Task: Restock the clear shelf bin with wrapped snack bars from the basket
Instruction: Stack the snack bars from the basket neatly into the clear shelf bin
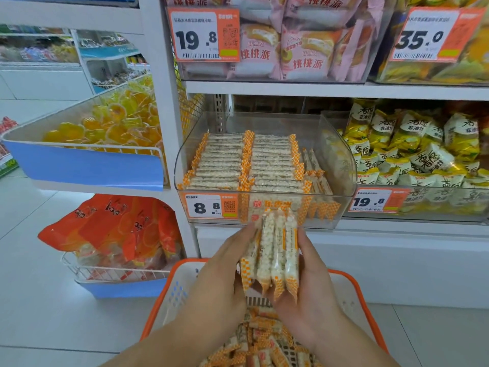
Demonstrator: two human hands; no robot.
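Fingers [238, 242] of both hands are clenched around one bundle of snack bars [274, 256], pressed between left hand [222, 274] and right hand [312, 282], just near of the shelf bin [341, 165]. Two neat rows already fill the bin's left and middle; its right side looks thin. Below, the basket [357, 284] holds many loose bars, so restocking seems roughly midway.

bars [272, 250] between hands | basket [169, 290] below (bin [341, 165] above)
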